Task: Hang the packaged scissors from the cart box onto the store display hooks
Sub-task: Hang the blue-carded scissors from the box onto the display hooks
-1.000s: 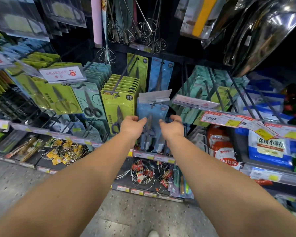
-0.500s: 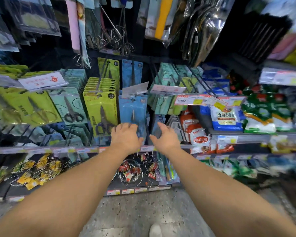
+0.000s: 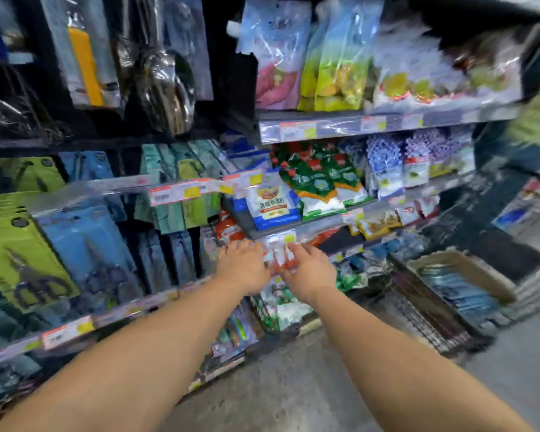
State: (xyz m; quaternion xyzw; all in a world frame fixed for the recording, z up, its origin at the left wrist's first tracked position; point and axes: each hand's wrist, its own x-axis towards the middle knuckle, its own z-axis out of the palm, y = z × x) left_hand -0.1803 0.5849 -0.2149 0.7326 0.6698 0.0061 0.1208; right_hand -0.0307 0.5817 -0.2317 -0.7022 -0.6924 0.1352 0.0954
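Both arms reach forward side by side; the left hand (image 3: 243,269) and the right hand (image 3: 307,272) hang in front of the lower shelf edge, fingers loosely spread and holding nothing, the two hands near each other but apart. The packaged scissors are in two places: flat blue cards (image 3: 459,291) lie stacked in the cardboard box (image 3: 493,285) on the wire cart (image 3: 430,325), well to the right of the right hand; other blue packs (image 3: 88,251) and lime-green packs (image 3: 19,263) hang on the display hooks well left of the left hand, glossy card with dark looped handles showing. The frame is badly smeared, so the small red-and-white packets (image 3: 278,255) between the fingertips are probably shelf stock, untouched. Soft plastic food bags (image 3: 273,201) sit on the shelf above the hands; price tags (image 3: 181,191) line the rail edge.
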